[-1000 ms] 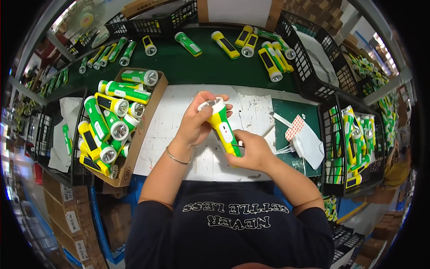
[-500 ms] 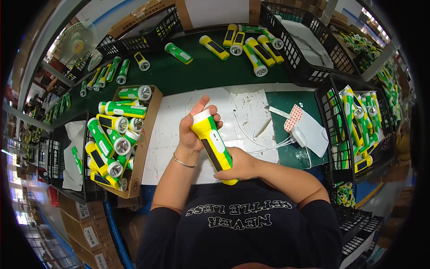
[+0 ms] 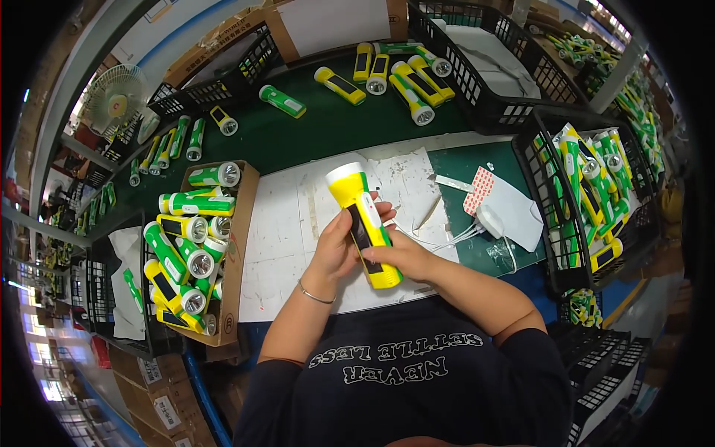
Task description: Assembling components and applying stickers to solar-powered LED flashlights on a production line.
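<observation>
Outlined white lettering crosses the navy T-shirt (image 3: 402,406) upside down; dark print marks a cardboard carton (image 3: 216,49) behind. A yellow-and-green solar flashlight (image 3: 361,216) tilts between the hands, head away from the wearer: the left hand (image 3: 334,247) cradles its middle, the right hand (image 3: 408,257) grips its tail end, thumb across the panel. Below lies a scuffed white sheet (image 3: 279,242) on a green bench (image 3: 313,134); a fan (image 3: 116,106) stands at far left.

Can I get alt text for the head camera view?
A person's left hand and right hand hold a yellow, green and white flashlight above a white surface; more flashlights crowd a cardboard box at left and a black basket at right.
</observation>
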The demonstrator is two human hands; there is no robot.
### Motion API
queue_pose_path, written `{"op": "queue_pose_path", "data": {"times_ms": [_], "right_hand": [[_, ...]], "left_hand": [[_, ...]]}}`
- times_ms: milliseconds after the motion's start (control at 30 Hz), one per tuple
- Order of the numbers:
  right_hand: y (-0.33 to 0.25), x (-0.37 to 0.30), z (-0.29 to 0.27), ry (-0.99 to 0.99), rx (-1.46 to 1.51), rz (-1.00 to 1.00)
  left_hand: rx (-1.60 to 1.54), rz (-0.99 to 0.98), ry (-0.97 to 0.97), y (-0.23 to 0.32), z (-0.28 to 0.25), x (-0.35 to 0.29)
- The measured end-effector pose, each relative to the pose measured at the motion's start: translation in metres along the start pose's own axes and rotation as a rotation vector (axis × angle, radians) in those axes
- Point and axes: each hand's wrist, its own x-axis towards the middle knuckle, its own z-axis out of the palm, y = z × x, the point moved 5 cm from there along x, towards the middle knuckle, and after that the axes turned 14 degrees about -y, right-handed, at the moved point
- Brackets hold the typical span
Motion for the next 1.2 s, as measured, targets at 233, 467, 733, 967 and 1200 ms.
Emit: {"op": "queue_pose_path", "data": {"times_ms": [233, 467, 733, 967, 1200], "right_hand": [[0.016, -0.017, -0.02, 0.267, -0.428, 0.273], [-0.031, -0.031, 0.0, 0.363, -1.073, 0.134], [0.006, -0.034, -0.016, 0.261, -0.634, 0.104], [0.019, -0.03, -0.006, 0.179, -0.294, -0.027], [0.02, -0.032, -0.004, 0.165, -0.327, 0.071]], "left_hand": [[0.256, -0.044, 0.341, 0.008, -0.011, 0.006], [0.011, -0.028, 0.425, -0.004, -0.026, 0.001], [0.037, -0.039, 0.363, -0.002, -0.008, 0.008], [0.043, -0.215, 0.444, -0.016, -0.007, 0.001], [0.159, -0.209, 0.524, -0.017, -0.008, 0.0]]}}
